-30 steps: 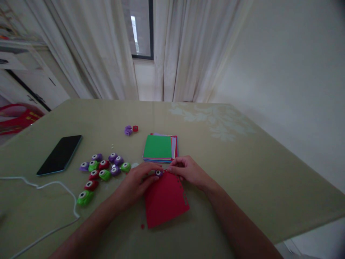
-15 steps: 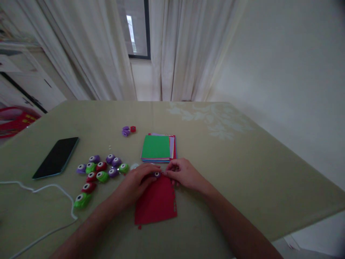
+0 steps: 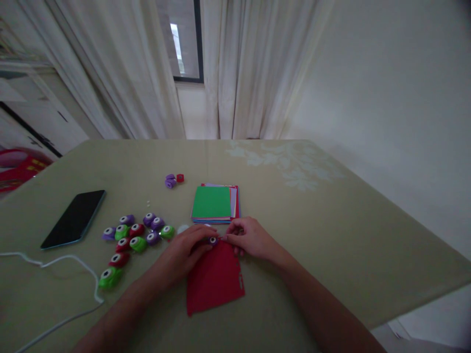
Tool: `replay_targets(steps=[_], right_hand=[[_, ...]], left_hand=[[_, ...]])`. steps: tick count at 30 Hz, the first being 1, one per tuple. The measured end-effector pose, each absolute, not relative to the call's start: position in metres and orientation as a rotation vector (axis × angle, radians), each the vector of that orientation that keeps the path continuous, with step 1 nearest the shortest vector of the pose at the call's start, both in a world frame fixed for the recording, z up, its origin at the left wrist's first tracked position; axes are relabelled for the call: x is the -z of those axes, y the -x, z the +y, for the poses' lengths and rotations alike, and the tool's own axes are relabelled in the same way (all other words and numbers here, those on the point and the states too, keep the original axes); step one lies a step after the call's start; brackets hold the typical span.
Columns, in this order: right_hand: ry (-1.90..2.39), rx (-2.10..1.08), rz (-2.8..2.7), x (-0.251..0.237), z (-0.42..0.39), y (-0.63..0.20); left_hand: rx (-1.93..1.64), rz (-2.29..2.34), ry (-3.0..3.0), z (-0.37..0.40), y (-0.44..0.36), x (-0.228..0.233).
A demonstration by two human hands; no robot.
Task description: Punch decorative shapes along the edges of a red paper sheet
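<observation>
Red sheet [image 3: 214, 282] shifted, near punches [image 3: 137, 235]

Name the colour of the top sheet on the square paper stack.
Green top sheet, seen in the head view.

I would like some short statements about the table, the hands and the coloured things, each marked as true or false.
1. Both hands meet at a small purple punch on the far edge of the red sheet. True: the left hand and the right hand both have their fingers at it.
2. The top sheet of the paper stack is blue. False: it is green.
3. A dark phone lies flat on the table, left of the group of punches. True.
4. The red sheet lies on top of the paper stack. False: it lies on the table, nearer to the person than the stack.
5. The white cable is plugged into the phone. False: it lies apart from it.
</observation>
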State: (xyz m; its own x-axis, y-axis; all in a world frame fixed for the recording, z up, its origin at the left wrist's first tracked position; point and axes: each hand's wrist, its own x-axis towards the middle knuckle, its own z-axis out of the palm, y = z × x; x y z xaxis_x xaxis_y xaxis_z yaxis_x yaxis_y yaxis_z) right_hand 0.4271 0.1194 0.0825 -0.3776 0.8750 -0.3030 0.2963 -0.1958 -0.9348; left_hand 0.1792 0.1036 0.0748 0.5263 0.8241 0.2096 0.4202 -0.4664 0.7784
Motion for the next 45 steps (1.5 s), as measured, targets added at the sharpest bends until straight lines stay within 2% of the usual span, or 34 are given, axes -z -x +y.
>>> replay_targets(steps=[23, 30, 32, 37, 45], right_hand=[[1.392, -1.571, -1.617, -0.087, 0.12, -0.427], [1.387, -1.58, -1.618, -0.082, 0.121, -0.428], [1.399, -1.511, -1.663, -0.083, 0.121, -0.429], [1.433, -0.963, -1.869, -0.095, 0.12, -0.426], [1.149, -0.777, -2.089, -0.104, 0.108, -0.418]], left_hand=[[-0.824, 1.064, -2.095, 0.103, -0.169, -0.082], [-0.695, 1.171, -2.136, 0.099, -0.168, -0.086], [-0.681, 1.152, -2.16, 0.099, -0.169, -0.087], [-0.754, 1.119, -2.36, 0.098, -0.165, -0.092], [-0.579, 1.176, -2.459, 0.097, -0.162, -0.093]])
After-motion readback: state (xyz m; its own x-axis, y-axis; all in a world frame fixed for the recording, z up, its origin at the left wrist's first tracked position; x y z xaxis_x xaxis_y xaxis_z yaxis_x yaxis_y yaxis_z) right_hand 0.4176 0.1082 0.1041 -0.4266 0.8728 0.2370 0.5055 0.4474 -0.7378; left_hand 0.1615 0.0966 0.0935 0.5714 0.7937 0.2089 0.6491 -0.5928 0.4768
